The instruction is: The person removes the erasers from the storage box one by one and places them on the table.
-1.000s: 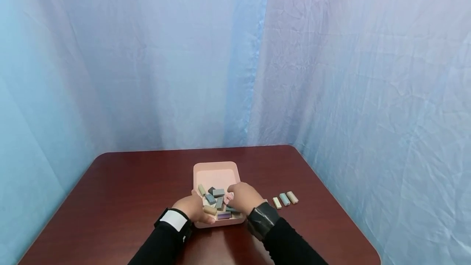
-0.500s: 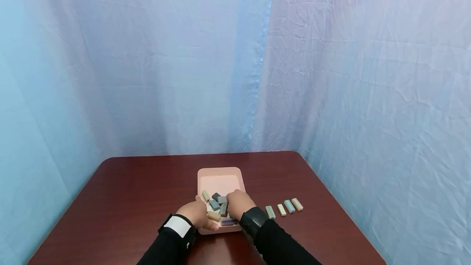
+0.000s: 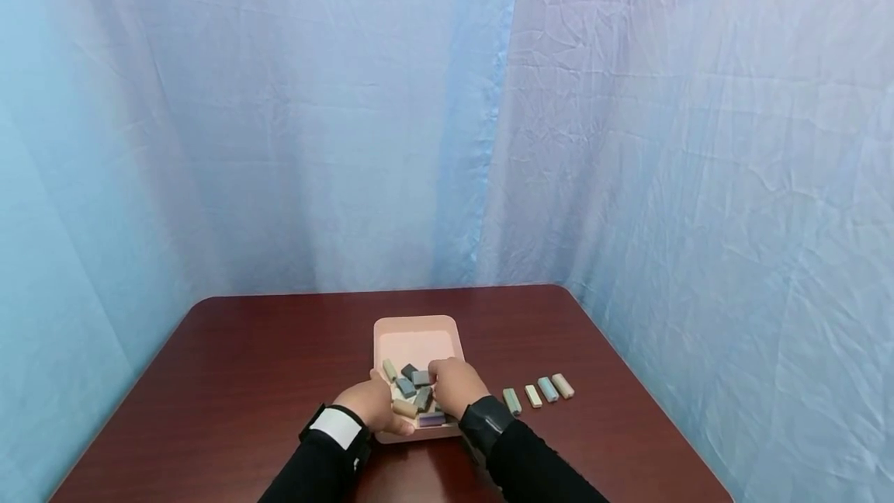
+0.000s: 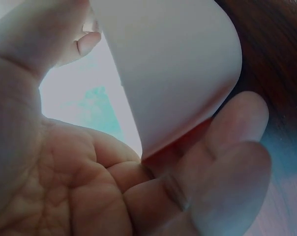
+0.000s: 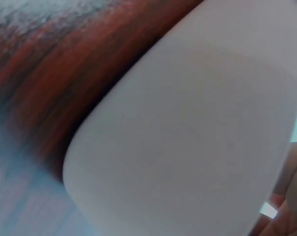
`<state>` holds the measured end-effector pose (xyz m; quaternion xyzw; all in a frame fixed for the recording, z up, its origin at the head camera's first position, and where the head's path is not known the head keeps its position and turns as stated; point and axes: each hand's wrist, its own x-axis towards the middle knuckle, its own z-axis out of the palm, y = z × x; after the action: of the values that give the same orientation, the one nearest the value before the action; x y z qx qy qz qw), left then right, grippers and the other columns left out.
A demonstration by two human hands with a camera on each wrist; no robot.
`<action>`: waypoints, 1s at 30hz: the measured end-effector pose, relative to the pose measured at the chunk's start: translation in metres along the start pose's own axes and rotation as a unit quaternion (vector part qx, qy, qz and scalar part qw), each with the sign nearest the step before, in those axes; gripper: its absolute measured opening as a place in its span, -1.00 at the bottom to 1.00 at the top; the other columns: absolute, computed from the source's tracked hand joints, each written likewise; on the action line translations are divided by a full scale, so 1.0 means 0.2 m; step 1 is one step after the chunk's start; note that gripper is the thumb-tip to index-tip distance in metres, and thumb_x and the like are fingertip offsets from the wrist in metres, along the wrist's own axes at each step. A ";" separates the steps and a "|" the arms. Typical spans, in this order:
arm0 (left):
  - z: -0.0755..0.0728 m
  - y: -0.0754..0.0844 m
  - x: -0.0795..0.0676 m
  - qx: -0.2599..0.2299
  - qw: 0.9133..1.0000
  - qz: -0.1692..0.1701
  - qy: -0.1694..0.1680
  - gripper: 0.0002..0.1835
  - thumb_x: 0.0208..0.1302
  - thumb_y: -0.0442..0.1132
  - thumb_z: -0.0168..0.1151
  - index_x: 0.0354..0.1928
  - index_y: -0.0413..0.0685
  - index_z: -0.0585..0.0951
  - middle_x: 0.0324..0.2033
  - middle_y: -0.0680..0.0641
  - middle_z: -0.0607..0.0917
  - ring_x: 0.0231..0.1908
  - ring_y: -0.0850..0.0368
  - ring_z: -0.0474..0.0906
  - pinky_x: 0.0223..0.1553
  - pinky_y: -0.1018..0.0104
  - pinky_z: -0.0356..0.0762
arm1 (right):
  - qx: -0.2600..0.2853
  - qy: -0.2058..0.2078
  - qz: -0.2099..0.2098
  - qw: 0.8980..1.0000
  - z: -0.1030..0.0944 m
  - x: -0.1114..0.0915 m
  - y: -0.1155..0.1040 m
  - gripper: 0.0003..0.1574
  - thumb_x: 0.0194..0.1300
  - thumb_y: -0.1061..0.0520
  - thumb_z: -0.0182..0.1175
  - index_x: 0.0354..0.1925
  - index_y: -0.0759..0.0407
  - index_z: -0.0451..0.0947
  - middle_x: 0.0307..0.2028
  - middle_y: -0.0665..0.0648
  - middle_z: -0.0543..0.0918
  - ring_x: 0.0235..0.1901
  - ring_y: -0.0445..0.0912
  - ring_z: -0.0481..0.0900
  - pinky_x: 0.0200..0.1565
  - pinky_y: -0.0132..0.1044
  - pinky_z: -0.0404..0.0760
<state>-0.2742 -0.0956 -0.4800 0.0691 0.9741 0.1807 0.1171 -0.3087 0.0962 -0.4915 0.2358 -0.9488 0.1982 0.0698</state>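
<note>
A pale pink tray (image 3: pixel 419 326) sits on the table with a heap of short coloured sticks, like pieces of chalk, in its near half. My left hand (image 3: pixel 370 402) grips the tray's near left side, its fingers reaching below the wall in the left wrist view. My right hand (image 3: pixel 457 386) reaches over the right wall into the heap. Its fingertips are hidden from above, and the tray's outer wall (image 5: pixel 188 137) blocks them in the right wrist view. Beside the hand lie a grey-green stick (image 3: pixel 423 398), a purple stick (image 3: pixel 431 418) and a tan stick (image 3: pixel 405 408).
To the right of the tray, a row of sticks lies on the table: a green stick (image 3: pixel 512 400), a cream stick (image 3: pixel 533 396), a light blue stick (image 3: pixel 548 389) and a beige stick (image 3: pixel 563 385). Blue curtains (image 3: pixel 377 138) hang behind the dark red table (image 3: pixel 279 355).
My right hand has shifted left and nearer within the tray, covering a pink piece seen earlier. The green stick beside the tray has come into sight. My left hand keeps its grip.
</note>
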 end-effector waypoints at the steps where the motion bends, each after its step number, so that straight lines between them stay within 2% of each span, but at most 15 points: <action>1: 0.00 0.00 0.00 -0.001 1.000 0.000 0.001 0.37 0.10 0.27 0.62 0.55 -0.64 0.10 -0.63 -0.06 0.65 -0.49 0.08 0.49 -0.30 0.17 0.46 | -0.001 0.000 0.001 1.000 0.00 0.00 0.00 -0.76 0.32 0.43 0.29 -0.41 0.15 0.63 -0.46 -0.01 0.59 -0.49 -0.19 0.37 -0.34 -0.30 0.43; 5: 0.00 -0.01 0.00 -0.006 1.000 0.002 0.002 0.38 0.08 0.26 0.63 0.55 -0.65 0.10 -0.67 -0.06 0.64 -0.52 0.09 0.46 -0.33 0.19 0.43 | -0.004 -0.006 0.007 1.000 0.01 0.01 0.00 -0.75 0.33 0.43 0.27 -0.41 0.15 0.68 -0.44 -0.02 0.62 -0.48 -0.19 0.41 -0.32 -0.29 0.47; 9: 0.00 -0.01 0.00 -0.006 1.000 -0.002 0.000 0.37 0.09 0.26 0.62 0.55 -0.65 0.10 -0.66 -0.06 0.64 -0.51 0.08 0.49 -0.31 0.18 0.46 | 0.002 0.010 -0.010 1.000 0.00 0.01 0.04 -0.79 0.38 0.40 0.28 -0.30 0.15 0.76 -0.32 0.05 0.75 -0.36 -0.11 0.62 -0.24 -0.22 0.61; 13: -0.01 0.00 -0.01 -0.008 1.000 -0.006 -0.008 0.35 0.13 0.25 0.60 0.56 -0.62 0.09 -0.61 -0.08 0.66 -0.41 0.06 0.60 -0.21 0.13 0.55 | 0.021 0.051 -0.014 0.998 -0.08 -0.05 0.12 -0.81 0.43 0.36 0.29 -0.18 0.16 0.80 -0.22 0.12 0.81 -0.22 -0.01 0.74 -0.15 -0.12 0.69; 17: -0.01 0.01 -0.02 -0.012 1.000 -0.004 -0.005 0.35 0.12 0.25 0.61 0.57 -0.61 0.09 -0.59 -0.08 0.65 -0.41 0.07 0.60 -0.22 0.15 0.54 | 0.030 0.066 0.022 0.997 -0.19 -0.17 0.25 -0.84 0.42 0.32 0.33 -0.24 0.10 0.77 -0.34 0.05 0.77 -0.39 -0.12 0.65 -0.30 -0.19 0.61; 20: 0.00 0.00 -0.02 -0.008 1.000 -0.002 -0.005 0.34 0.12 0.26 0.60 0.56 -0.61 0.12 -0.60 -0.07 0.64 -0.46 0.08 0.54 -0.28 0.16 0.47 | 0.031 0.042 0.068 0.996 -0.24 -0.29 0.35 -0.85 0.40 0.32 0.33 -0.27 0.10 0.73 -0.43 -0.01 0.69 -0.50 -0.20 0.52 -0.38 -0.23 0.50; 24: -0.01 0.00 -0.01 0.006 1.000 0.001 -0.007 0.30 0.15 0.28 0.57 0.54 -0.61 0.16 -0.61 -0.08 0.62 -0.48 0.06 0.52 -0.30 0.15 0.43 | 0.039 -0.016 0.130 0.991 -0.26 -0.41 0.44 -0.80 0.38 0.35 0.31 -0.38 0.12 0.63 -0.57 0.00 0.57 -0.58 -0.15 0.45 -0.44 -0.22 0.41; 30: 0.00 0.00 0.01 0.011 1.000 0.001 -0.003 0.31 0.13 0.29 0.58 0.53 -0.62 0.18 -0.58 -0.09 0.63 -0.43 0.06 0.57 -0.24 0.12 0.51 | 0.069 -0.080 0.179 0.978 -0.22 -0.48 0.49 -0.68 0.35 0.35 0.37 -0.49 0.14 0.52 -0.69 0.05 0.49 -0.65 -0.06 0.47 -0.50 -0.18 0.41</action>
<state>-0.2760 -0.0958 -0.4795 0.0721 0.9755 0.1702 0.1193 -0.2691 0.2334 -0.5064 0.0811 -0.9622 0.2532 -0.0600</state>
